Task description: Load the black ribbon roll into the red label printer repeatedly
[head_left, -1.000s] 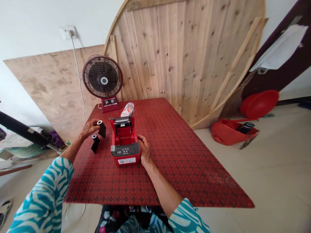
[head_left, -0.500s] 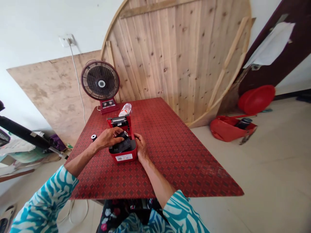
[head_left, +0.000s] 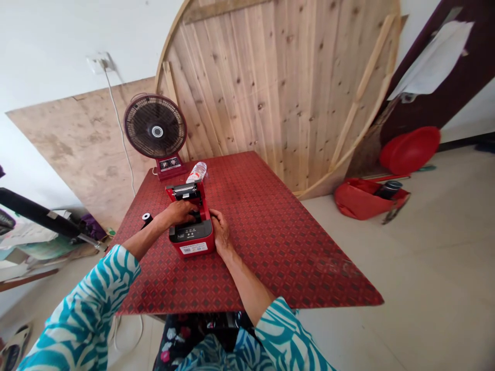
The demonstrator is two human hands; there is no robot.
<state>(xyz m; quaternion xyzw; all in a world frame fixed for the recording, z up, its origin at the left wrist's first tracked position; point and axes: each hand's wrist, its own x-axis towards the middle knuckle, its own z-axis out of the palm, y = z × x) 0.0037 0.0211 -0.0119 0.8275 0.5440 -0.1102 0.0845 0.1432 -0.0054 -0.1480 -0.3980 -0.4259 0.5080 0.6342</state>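
A: What is on the table (head_left: 270, 242)?
B: A boxy red plastic printer (head_left: 189, 226), lid tipped up, near the left edge of the red diamond-patterned top. The right half lies bare.
A: And the hands?
B: The left hand (head_left: 178, 212) reaches palm down into the open bay; whether its grip has hold of anything, I cannot tell. The right hand (head_left: 218, 230) lies loosely curled against the printer's right side. A black roll (head_left: 146, 218) stands apart, left.

On the red patterned table (head_left: 270, 232) stand 1 red box-shaped label printer (head_left: 190, 232), 1 black cylindrical roll (head_left: 146, 218) and 1 dark red round-grilled fan (head_left: 155, 129). 1 clear plastic bottle (head_left: 196, 172) lies there.
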